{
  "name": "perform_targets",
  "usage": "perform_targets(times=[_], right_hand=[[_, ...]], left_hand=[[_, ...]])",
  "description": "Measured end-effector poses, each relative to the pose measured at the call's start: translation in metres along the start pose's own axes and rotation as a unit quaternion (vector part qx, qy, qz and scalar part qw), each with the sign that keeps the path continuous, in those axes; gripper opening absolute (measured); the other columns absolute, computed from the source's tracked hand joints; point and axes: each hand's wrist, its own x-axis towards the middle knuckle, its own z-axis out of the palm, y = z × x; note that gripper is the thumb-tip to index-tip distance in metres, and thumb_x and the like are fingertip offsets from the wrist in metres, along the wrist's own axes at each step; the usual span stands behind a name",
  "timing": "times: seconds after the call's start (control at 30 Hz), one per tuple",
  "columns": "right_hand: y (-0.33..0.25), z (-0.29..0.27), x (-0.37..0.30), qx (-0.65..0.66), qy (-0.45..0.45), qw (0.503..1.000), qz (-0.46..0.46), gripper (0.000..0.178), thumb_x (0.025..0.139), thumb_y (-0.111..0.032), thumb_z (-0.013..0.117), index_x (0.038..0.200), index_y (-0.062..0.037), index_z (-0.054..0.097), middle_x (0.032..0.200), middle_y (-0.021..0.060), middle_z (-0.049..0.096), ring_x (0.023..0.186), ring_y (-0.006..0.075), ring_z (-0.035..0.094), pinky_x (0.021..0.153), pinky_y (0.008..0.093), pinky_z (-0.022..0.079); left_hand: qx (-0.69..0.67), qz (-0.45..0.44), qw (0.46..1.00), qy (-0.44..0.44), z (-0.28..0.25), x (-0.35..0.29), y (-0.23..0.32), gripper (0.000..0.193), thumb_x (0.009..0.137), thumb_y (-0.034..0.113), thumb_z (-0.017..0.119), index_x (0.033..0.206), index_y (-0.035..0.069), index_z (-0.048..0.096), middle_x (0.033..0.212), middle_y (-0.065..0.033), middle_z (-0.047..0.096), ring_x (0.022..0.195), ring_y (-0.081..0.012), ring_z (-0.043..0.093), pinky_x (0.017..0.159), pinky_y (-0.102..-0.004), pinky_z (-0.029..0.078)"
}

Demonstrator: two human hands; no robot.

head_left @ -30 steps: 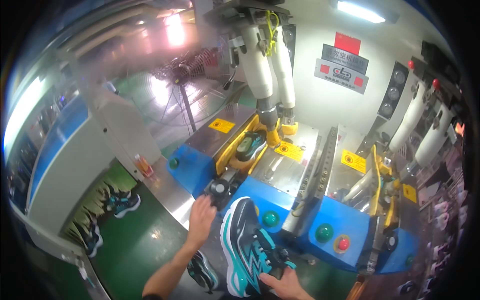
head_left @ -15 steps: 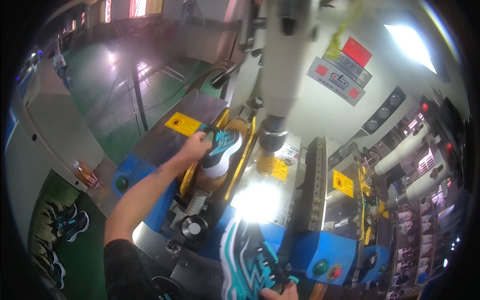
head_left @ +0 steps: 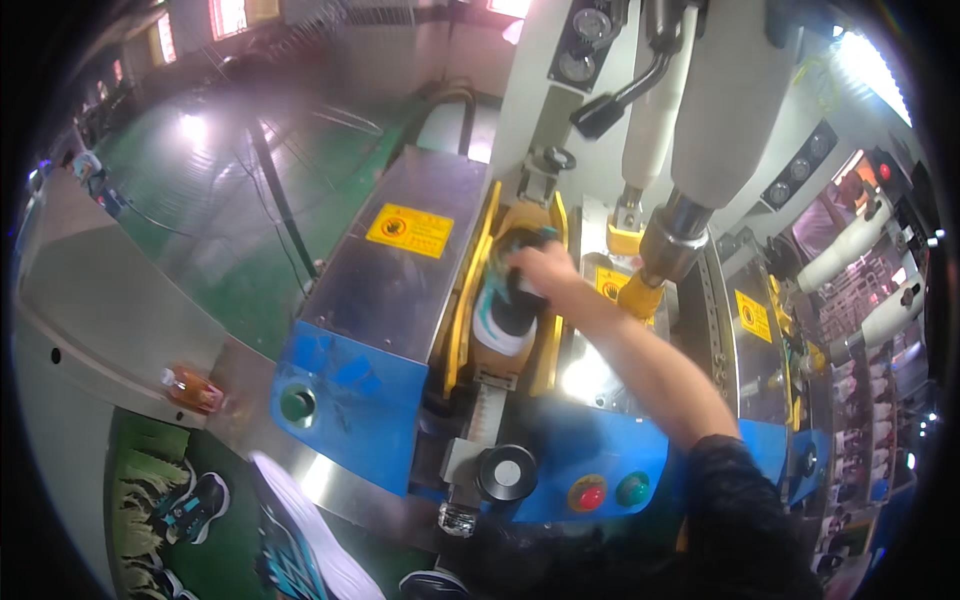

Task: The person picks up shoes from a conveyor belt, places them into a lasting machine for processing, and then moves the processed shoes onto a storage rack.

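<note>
Head view: my left hand grips the teal shoe, lying lengthwise between yellow clamps; right hand unseen.

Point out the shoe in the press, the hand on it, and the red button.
shoe [head_left: 497,322]: head view, white and teal side.
hand [head_left: 543,270]: head view, back of the hand.
red button [head_left: 587,495]: head view, button face.

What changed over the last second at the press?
The hand reached from near the body up to the shoe between the yellow guides and now rests on it. The second shoe, gripped earlier, now sits at the lower edge with no hand visible. The press shoe stayed seated.
</note>
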Motion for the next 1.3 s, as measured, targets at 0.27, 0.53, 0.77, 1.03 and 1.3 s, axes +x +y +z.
perform_targets(times=[0.27,0.53,0.77,1.03,1.3], right_hand=[[-0.003,0.004,0.031,-0.114,0.032,0.993,-0.014,0.057,0.076,-0.027,0.069,0.115,0.0098,0.050,0.124,0.0242,0.054,0.115,0.0326,0.055,0.090,0.0410,0.048],[0.057,0.034,-0.145,-0.164,-0.092,0.854,-0.485,0.055,0.080,-0.026,0.069,0.122,0.0027,0.047,0.114,0.0218,0.053,0.102,0.0372,0.055,0.087,0.0436,0.046],[0.088,0.083,-0.165,-0.232,-0.228,0.778,-0.537,0.064,0.078,-0.036,0.067,0.124,0.0015,0.046,0.097,0.0172,0.051,0.093,0.0339,0.054,0.081,0.0406,0.047],[0.101,0.059,-0.145,-0.251,-0.212,0.679,-0.657,0.073,0.072,-0.036,0.070,0.128,0.0011,0.042,0.097,0.0159,0.052,0.087,0.0329,0.056,0.073,0.0408,0.049],[0.100,0.080,-0.150,-0.137,-0.241,0.775,-0.567,0.056,0.077,-0.022,0.065,0.121,0.0047,0.045,0.108,0.0212,0.050,0.103,0.0371,0.052,0.084,0.0416,0.048]], left_hand=[[-0.020,-0.327,0.924,-0.199,0.091,-0.118,0.056,0.061,0.087,0.031,0.065,0.134,-0.001,0.043,0.129,-0.0203,0.050,0.116,-0.0338,0.051,0.097,-0.0408,0.040],[-0.061,-0.267,0.925,-0.265,0.173,-0.157,0.056,0.104,0.065,0.018,0.081,0.139,-0.013,0.016,0.141,-0.0353,0.026,0.134,-0.0427,0.028,0.111,-0.0444,0.023],[-0.020,-0.008,0.984,-0.178,0.159,0.009,0.115,0.072,0.075,0.022,0.076,0.129,-0.007,0.038,0.124,-0.0292,0.050,0.115,-0.0454,0.049,0.095,-0.0447,0.041],[0.039,0.060,0.968,-0.241,0.199,0.040,0.132,0.034,0.079,0.023,0.067,0.101,0.001,0.055,0.078,-0.0241,0.063,0.076,-0.0456,0.060,0.066,-0.0529,0.047],[0.108,-0.027,0.968,-0.225,0.149,0.015,0.115,0.050,0.071,0.016,0.069,0.115,-0.001,0.054,0.092,-0.0261,0.064,0.086,-0.0449,0.061,0.075,-0.0493,0.048]])
